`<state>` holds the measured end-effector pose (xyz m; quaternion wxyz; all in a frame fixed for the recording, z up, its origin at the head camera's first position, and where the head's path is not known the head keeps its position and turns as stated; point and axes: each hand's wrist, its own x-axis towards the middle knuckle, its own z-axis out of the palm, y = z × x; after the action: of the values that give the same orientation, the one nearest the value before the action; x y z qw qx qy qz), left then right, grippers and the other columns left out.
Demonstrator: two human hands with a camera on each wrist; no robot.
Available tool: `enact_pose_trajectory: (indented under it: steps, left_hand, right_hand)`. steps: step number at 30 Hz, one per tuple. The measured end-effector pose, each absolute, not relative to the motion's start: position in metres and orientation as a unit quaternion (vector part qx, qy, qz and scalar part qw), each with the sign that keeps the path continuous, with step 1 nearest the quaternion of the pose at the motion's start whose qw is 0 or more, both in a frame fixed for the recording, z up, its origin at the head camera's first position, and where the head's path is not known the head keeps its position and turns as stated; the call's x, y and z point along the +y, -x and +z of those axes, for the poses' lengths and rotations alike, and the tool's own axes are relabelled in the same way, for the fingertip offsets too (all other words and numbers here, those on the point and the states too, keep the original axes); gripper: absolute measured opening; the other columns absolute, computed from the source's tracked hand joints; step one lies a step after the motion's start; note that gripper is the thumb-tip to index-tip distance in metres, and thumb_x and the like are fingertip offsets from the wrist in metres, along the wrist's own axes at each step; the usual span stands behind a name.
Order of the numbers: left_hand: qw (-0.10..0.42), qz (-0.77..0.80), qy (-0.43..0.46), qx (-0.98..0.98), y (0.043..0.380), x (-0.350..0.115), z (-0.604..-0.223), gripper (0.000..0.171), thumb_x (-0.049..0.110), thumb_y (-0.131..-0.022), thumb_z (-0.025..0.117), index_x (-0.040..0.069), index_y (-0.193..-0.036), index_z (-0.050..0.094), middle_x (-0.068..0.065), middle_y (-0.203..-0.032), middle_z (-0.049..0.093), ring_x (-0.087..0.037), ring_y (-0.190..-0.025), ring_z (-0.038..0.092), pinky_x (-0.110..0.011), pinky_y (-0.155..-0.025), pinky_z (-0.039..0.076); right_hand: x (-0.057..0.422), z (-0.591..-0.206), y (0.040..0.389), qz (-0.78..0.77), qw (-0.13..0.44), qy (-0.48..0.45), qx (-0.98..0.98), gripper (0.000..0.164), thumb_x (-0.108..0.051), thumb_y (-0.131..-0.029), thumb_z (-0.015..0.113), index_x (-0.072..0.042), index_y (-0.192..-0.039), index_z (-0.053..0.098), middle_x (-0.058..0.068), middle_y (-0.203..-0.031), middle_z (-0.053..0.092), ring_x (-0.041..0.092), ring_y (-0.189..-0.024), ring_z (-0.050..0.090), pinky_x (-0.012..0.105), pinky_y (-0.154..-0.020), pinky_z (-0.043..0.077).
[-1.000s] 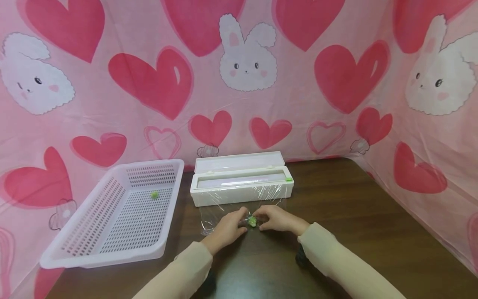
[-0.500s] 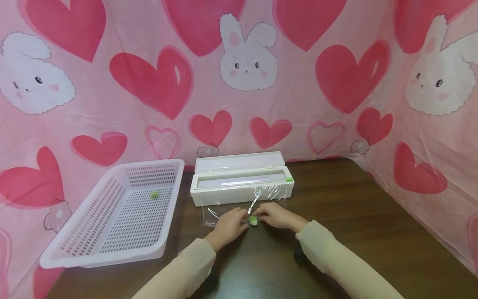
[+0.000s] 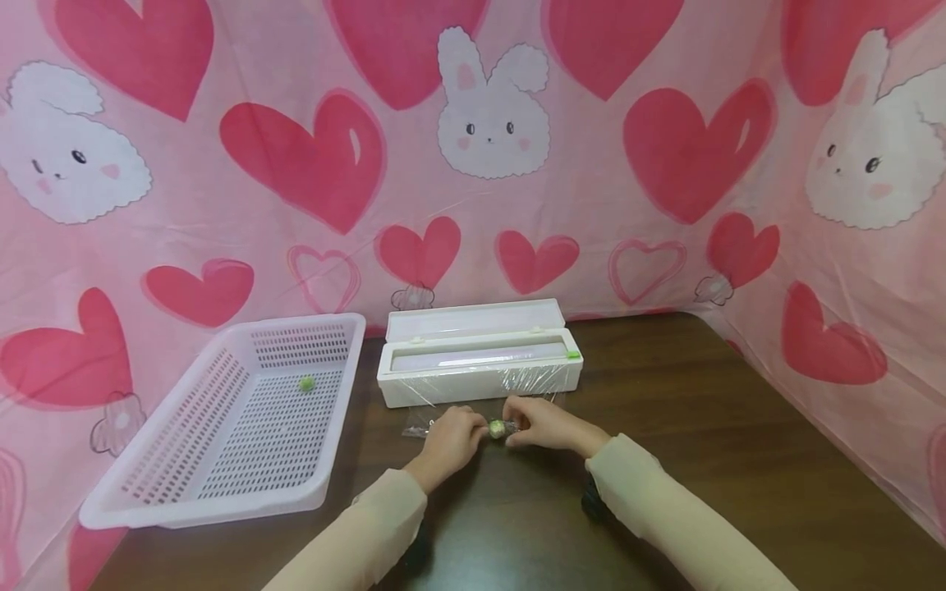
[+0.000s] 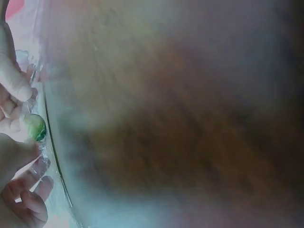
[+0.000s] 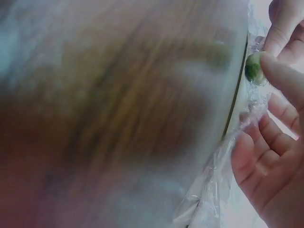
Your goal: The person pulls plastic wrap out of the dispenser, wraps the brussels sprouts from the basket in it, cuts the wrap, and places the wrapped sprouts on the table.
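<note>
A small Brussels sprout (image 3: 497,429) lies in the clear plastic wrap (image 5: 213,171), between both hands and close over the table. My left hand (image 3: 452,435) pinches the film at the sprout's left side. From the right, my right hand (image 3: 545,423) holds the film with curled fingers, its thumb right at the sprout in the right wrist view. The gathered wrap runs out sideways past the fingers and back to the white wrap dispenser (image 3: 402,394). In the left wrist view the green side of the sprout shows between the two hands' fingertips.
A white slotted basket (image 3: 244,515) stands at the left with another green sprout (image 3: 306,383) inside. The dispenser's lid (image 3: 473,320) is up, and a green slider (image 3: 573,355) sits at its right end. A pink printed cloth (image 3: 562,197) hangs behind the brown table (image 3: 702,427).
The film's near edge has been folded and rolled back around the sprout, toward the dispenser. The sprout has turned and shifted slightly away from the person, and both hands have moved with it.
</note>
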<state>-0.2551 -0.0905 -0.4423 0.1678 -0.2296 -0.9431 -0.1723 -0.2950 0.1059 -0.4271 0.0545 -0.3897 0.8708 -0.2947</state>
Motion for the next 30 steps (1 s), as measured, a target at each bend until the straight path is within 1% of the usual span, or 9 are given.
enact_pose_trajectory:
  steps: [2,6,8,11,14,19,22,25,30]
  left_hand:
    - [0.165,-0.179,0.225,-0.944,0.256,-0.091,-0.442,0.007,0.016,-0.083,0.068,0.011,-0.08,0.071,0.003,-0.077,0.059,-0.019,-0.075,0.056,-0.033,-0.059,0.046]
    - [0.158,-0.186,0.221,-0.944,0.256,-0.09,-0.441,0.006,0.015,-0.084,0.065,0.011,-0.082,0.07,0.002,-0.08,0.061,-0.019,-0.076,0.058,-0.034,-0.061,0.047]
    - [0.162,-0.185,0.223,-0.943,0.257,-0.09,-0.44,0.006,0.014,-0.085,0.064,0.011,-0.088,0.068,0.0,-0.083,0.064,-0.018,-0.075,0.06,-0.033,-0.06,0.047]
    - [0.178,-0.182,0.238,-0.937,0.256,-0.091,-0.438,0.013,0.011,-0.084,0.063,0.012,-0.097,0.064,-0.001,-0.084,0.064,-0.016,-0.067,0.058,-0.031,-0.054,0.045]
    - [0.189,-0.174,0.255,-0.932,0.256,-0.092,-0.437,0.021,0.012,-0.082,0.066,0.013,-0.103,0.064,-0.001,-0.084,0.06,-0.015,-0.061,0.054,-0.029,-0.05,0.043]
    - [0.183,-0.16,0.26,-0.935,0.257,-0.093,-0.436,0.023,0.024,-0.077,0.073,0.015,-0.098,0.069,0.001,-0.085,0.056,-0.013,-0.063,0.055,-0.028,-0.052,0.043]
    - [0.188,-0.146,0.26,-0.936,0.26,-0.093,-0.439,0.017,0.022,-0.076,0.074,0.016,-0.091,0.07,0.005,-0.082,0.058,-0.012,-0.066,0.058,-0.027,-0.053,0.044]
    - [0.195,-0.13,0.257,-0.938,0.264,-0.092,-0.442,0.006,0.02,-0.078,0.072,0.016,-0.082,0.072,0.008,-0.077,0.06,-0.011,-0.067,0.06,-0.027,-0.053,0.045]
    - [0.188,-0.122,0.246,-0.943,0.269,-0.091,-0.443,0.003,0.018,-0.079,0.071,0.018,-0.077,0.073,0.008,-0.076,0.065,-0.013,-0.071,0.062,-0.031,-0.055,0.048]
  right_hand:
    - [0.105,-0.426,0.296,-0.286,0.04,0.392,0.873,0.016,-0.014,-0.079,0.072,-0.013,-0.088,0.058,-0.006,-0.075,0.053,0.008,-0.067,0.047,0.026,-0.059,0.041]
    - [0.103,-0.426,0.298,-0.257,-0.008,0.391,0.884,0.004,-0.014,-0.083,0.068,-0.014,-0.081,0.065,-0.01,-0.076,0.056,0.007,-0.07,0.049,0.027,-0.063,0.043]
    - [0.103,-0.425,0.299,-0.249,-0.024,0.385,0.888,0.004,-0.014,-0.084,0.067,-0.015,-0.08,0.067,-0.01,-0.077,0.058,0.007,-0.072,0.05,0.028,-0.064,0.043]
    - [0.104,-0.425,0.301,-0.245,-0.025,0.366,0.897,0.004,-0.015,-0.084,0.067,-0.015,-0.081,0.069,-0.01,-0.077,0.059,0.007,-0.072,0.052,0.028,-0.064,0.044]
    - [0.104,-0.424,0.302,-0.245,-0.012,0.344,0.906,0.004,-0.016,-0.084,0.067,-0.015,-0.082,0.07,-0.011,-0.076,0.058,0.008,-0.071,0.052,0.029,-0.065,0.044]
    - [0.102,-0.422,0.303,-0.247,0.005,0.315,0.916,0.005,-0.017,-0.084,0.067,-0.016,-0.081,0.07,-0.011,-0.077,0.058,0.008,-0.073,0.053,0.032,-0.067,0.044]
    - [0.1,-0.422,0.303,-0.247,0.011,0.309,0.918,0.005,-0.018,-0.084,0.067,-0.016,-0.081,0.071,-0.011,-0.076,0.059,0.008,-0.073,0.052,0.032,-0.067,0.043]
    - [0.099,-0.422,0.304,-0.247,0.012,0.314,0.917,0.005,-0.019,-0.083,0.069,-0.016,-0.08,0.071,-0.011,-0.075,0.057,0.008,-0.071,0.05,0.03,-0.065,0.042]
    - [0.095,-0.423,0.305,-0.246,0.017,0.311,0.918,0.005,-0.018,-0.08,0.071,-0.017,-0.075,0.071,-0.011,-0.072,0.056,0.007,-0.067,0.047,0.028,-0.062,0.041]
